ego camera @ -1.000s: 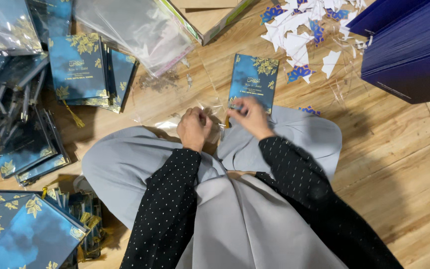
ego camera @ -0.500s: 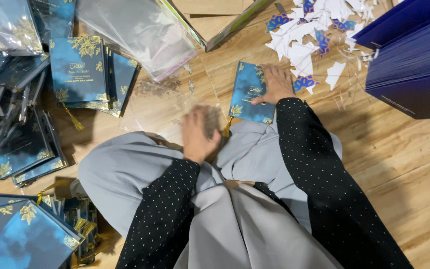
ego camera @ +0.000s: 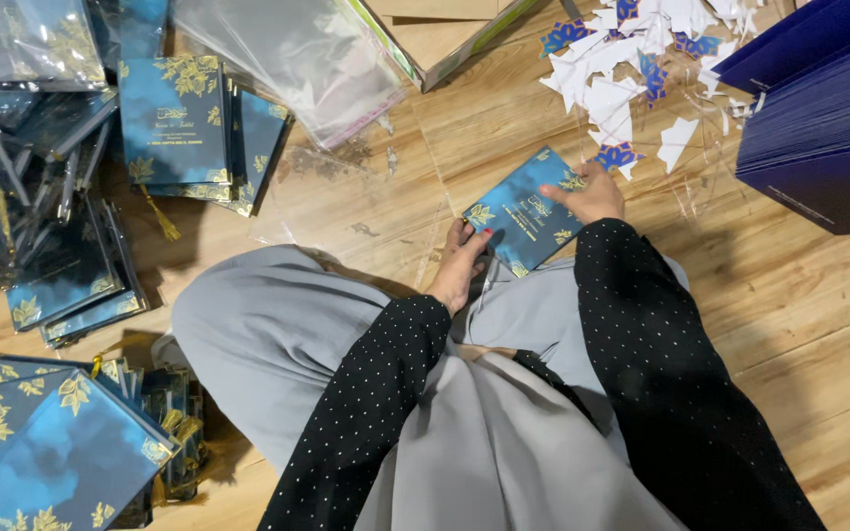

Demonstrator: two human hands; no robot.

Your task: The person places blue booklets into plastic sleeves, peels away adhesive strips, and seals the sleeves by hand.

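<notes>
While both hands work it, the blue card with gold leaf corners (ego camera: 526, 210) lies tilted on the wooden floor (ego camera: 819, 324), just ahead of the grey-clad knees. Left hand (ego camera: 461, 264) grips the card's near left corner, fingers curled, thumb on top. Right hand (ego camera: 590, 194) rests mostly flat on its far right corner, forefinger extended. Clear sleeve (ego camera: 356, 202) lies just left, touching. White and blue paper cutouts (ego camera: 632, 59) scattered beyond. Stacked blue cards (ego camera: 174, 123) sit far left; dark blue box (ego camera: 823, 118) at right.
</notes>
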